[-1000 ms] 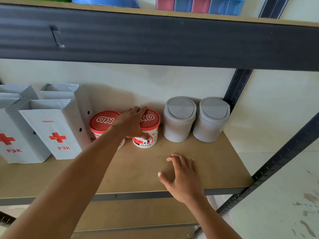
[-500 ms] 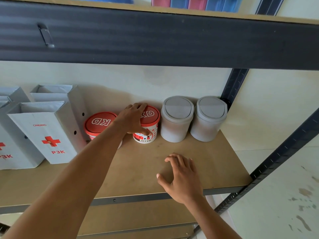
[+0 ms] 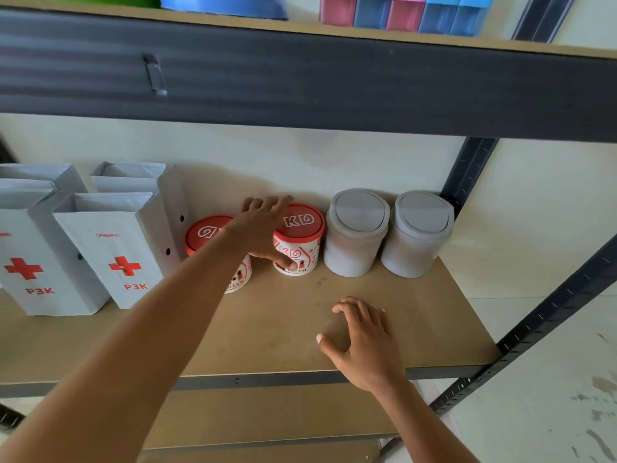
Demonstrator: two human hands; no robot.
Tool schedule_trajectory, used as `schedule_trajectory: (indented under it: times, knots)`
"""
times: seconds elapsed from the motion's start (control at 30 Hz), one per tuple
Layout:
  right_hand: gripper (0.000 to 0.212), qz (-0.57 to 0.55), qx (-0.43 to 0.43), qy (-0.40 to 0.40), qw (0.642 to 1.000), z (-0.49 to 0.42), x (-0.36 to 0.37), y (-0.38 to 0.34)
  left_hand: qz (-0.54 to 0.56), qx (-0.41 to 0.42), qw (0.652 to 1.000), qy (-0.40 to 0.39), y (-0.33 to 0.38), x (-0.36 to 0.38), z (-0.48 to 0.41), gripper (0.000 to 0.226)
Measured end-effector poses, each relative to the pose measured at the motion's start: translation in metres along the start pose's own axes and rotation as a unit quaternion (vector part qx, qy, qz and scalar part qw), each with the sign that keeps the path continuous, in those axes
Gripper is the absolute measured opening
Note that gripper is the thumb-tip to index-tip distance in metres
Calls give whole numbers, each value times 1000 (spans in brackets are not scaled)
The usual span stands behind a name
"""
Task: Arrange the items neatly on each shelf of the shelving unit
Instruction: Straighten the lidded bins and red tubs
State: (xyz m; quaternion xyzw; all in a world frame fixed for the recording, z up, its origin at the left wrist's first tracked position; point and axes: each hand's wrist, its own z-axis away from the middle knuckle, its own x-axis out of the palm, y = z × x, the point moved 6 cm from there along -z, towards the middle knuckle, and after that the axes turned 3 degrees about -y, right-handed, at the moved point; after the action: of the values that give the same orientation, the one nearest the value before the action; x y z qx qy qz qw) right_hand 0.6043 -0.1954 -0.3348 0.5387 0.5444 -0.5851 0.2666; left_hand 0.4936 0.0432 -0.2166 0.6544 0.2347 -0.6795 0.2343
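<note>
Two white tubs with red lids stand at the back of the wooden shelf (image 3: 277, 329). My left hand (image 3: 262, 228) grips the right tub (image 3: 305, 230), fingers over its lid and back, thumb pressed low on its front. The left tub (image 3: 205, 233) stands beside it, partly hidden by my forearm. To the right of the tubs, two grey swing-lid bins (image 3: 357, 235) (image 3: 419, 235) stand side by side. My right hand (image 3: 365, 342) rests on the shelf board near its front edge, fingers spread and holding nothing.
Several white first-aid boxes (image 3: 110, 252) with red crosses stand at the left. A dark metal beam (image 3: 300, 75) of the shelf above runs across the top, with coloured containers (image 3: 400, 11) on it. A dark upright post (image 3: 467, 172) stands at the back right.
My left hand has turned the right tub on the spot, so its lid lettering now faces me. My right hand has stayed on the shelf.
</note>
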Motion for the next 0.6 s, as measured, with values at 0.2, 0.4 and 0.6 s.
schedule_trajectory:
  times: [0.2, 0.4, 0.6]
  knots:
    - [67, -22, -51, -36, 998, -9, 12, -55, -140, -91, 977, -132, -65, -16, 53, 151]
    - [64, -28, -79, -39, 996, -13, 29, -79, -120, -100, 980, -122, -77, 2, 64, 143]
    - [63, -26, -76, -37, 996, -14, 28, -81, -75, -40, 992, -88, -81, 0, 52, 136]
